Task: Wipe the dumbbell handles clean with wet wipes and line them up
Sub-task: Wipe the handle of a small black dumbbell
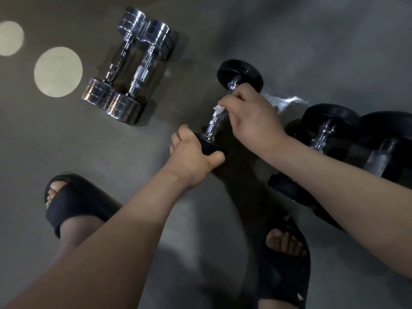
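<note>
A black-ended dumbbell [239, 74] with a chrome handle lies at the middle of the floor. My left hand [191, 157] grips its near black end. My right hand [252, 117] holds a white wet wipe [217, 110] wrapped against the handle, fingers curled round it. Two chrome dumbbells [127, 68] lie side by side at the upper left. Two more black dumbbells [330, 130] lie at the right, partly hidden behind my right forearm.
My two feet in black slides [73, 206] stand at the bottom, one left and one right of centre. A crumpled shiny wrapper [287, 102] lies on the grey floor behind my right hand. Two round light spots [58, 71] show at far left.
</note>
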Demonstrator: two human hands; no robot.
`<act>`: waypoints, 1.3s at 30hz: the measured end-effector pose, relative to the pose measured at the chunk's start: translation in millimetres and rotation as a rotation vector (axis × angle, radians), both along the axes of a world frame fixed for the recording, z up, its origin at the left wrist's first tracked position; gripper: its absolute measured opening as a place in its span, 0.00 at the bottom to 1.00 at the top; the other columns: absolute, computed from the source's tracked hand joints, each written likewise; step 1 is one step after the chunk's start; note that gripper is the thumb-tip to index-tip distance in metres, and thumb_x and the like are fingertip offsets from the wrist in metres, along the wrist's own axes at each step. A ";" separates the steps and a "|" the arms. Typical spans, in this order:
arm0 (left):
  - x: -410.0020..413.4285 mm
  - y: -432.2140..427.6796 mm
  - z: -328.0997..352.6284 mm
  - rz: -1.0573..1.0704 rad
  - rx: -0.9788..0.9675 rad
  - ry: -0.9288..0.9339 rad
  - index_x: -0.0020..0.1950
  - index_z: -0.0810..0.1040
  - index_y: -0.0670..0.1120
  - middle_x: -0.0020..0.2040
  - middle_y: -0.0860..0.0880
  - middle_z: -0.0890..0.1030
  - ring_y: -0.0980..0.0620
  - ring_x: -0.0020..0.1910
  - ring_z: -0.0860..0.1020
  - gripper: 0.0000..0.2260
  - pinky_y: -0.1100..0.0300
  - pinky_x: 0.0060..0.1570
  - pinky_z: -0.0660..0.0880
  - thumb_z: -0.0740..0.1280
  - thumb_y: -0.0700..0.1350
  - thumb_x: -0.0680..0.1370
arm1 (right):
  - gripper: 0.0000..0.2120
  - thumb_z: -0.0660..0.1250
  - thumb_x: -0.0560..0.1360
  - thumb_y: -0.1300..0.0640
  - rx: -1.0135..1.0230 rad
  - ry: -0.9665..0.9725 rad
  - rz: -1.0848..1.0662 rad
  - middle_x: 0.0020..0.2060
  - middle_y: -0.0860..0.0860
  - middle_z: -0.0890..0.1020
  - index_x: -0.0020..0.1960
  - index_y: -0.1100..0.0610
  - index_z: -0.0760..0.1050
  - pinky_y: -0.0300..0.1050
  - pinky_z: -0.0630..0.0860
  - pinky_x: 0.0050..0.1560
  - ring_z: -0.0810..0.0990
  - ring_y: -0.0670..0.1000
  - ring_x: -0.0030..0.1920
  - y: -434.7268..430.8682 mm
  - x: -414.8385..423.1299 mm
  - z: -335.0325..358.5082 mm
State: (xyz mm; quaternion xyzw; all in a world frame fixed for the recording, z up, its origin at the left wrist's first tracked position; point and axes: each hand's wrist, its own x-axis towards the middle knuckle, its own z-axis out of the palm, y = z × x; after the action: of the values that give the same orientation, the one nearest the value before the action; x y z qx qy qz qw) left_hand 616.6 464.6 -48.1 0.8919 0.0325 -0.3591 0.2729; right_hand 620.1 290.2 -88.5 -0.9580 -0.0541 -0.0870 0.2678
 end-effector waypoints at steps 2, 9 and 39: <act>-0.3 -0.2 0.0 0.001 -0.001 0.002 0.80 0.47 0.41 0.76 0.42 0.55 0.43 0.76 0.57 0.49 0.56 0.73 0.58 0.75 0.53 0.71 | 0.09 0.64 0.77 0.61 0.069 -0.009 -0.014 0.48 0.58 0.76 0.53 0.62 0.80 0.53 0.77 0.39 0.77 0.54 0.41 2.0 -1.8 1.1; -0.3 -0.1 -0.7 0.004 0.001 -0.003 0.80 0.47 0.41 0.76 0.43 0.56 0.43 0.76 0.58 0.49 0.57 0.72 0.58 0.75 0.53 0.71 | 0.05 0.68 0.77 0.59 0.161 -0.021 -0.079 0.47 0.56 0.77 0.46 0.62 0.78 0.51 0.77 0.44 0.78 0.54 0.44 5.0 1.3 7.1; -0.3 -0.6 -0.6 0.012 0.004 -0.013 0.79 0.47 0.40 0.75 0.41 0.56 0.41 0.75 0.59 0.49 0.56 0.72 0.58 0.75 0.52 0.71 | 0.09 0.64 0.75 0.67 -0.203 -0.011 0.238 0.46 0.59 0.76 0.53 0.66 0.80 0.55 0.77 0.38 0.76 0.61 0.44 -4.3 11.1 5.5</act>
State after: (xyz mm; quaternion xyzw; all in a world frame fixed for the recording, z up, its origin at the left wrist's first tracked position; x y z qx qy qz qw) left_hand 616.3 463.9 -48.6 0.8946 0.0366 -0.3515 0.2735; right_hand 631.2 285.9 -83.0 -0.9665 -0.1770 -0.0540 0.1777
